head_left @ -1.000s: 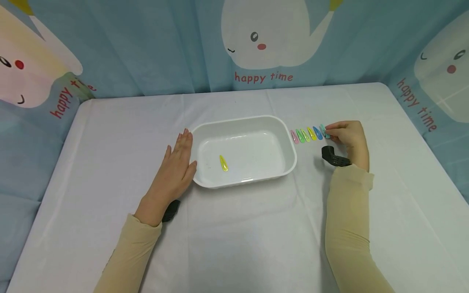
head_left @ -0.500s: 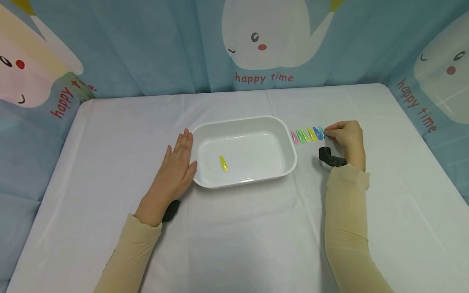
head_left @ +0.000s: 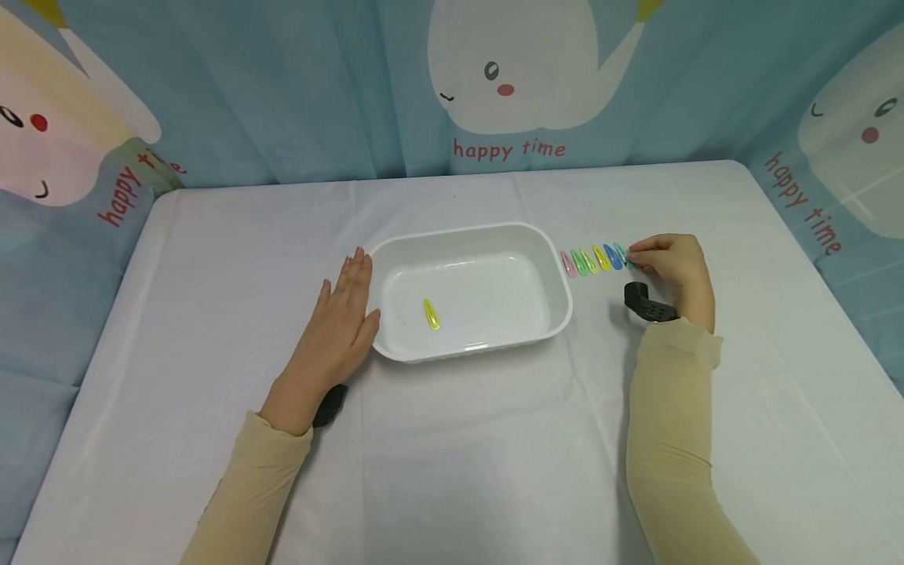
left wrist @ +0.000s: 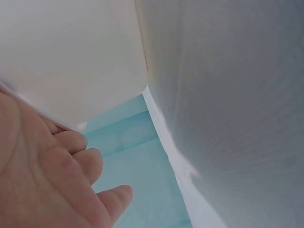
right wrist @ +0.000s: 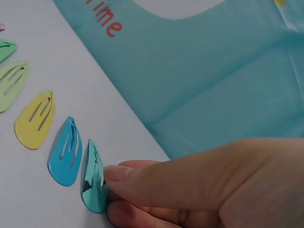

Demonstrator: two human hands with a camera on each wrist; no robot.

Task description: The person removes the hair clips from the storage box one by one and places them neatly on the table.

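Note:
My left hand (head_left: 327, 326) lies with straight fingers against the left rim of a white rectangular dish (head_left: 487, 345); in the left wrist view its fingers touch the dish's outer wall. A yellow snap hair clip (head_left: 431, 315) lies inside the dish. To the right of the dish, my right hand (head_left: 671, 263) pinches the edge of a teal hair clip (right wrist: 94, 180) between thumb and fingertips, close over the cloth. That clip stands slightly tilted, beside a blue hair clip (right wrist: 65, 154), at the right end of a row.
The row continues leftward with a yellow clip (right wrist: 35, 121), a pale green clip (right wrist: 13, 85), a green clip (head_left: 579, 263) and a pink clip (head_left: 568, 264) near the dish's rim. A white cloth (head_left: 487, 455) covers the table. A blue printed curtain (head_left: 297, 94) hangs behind it.
The right hand shifts slightly left and then back right, staying at the teal clip, which now lines up with the row. The left hand and dish stay put.

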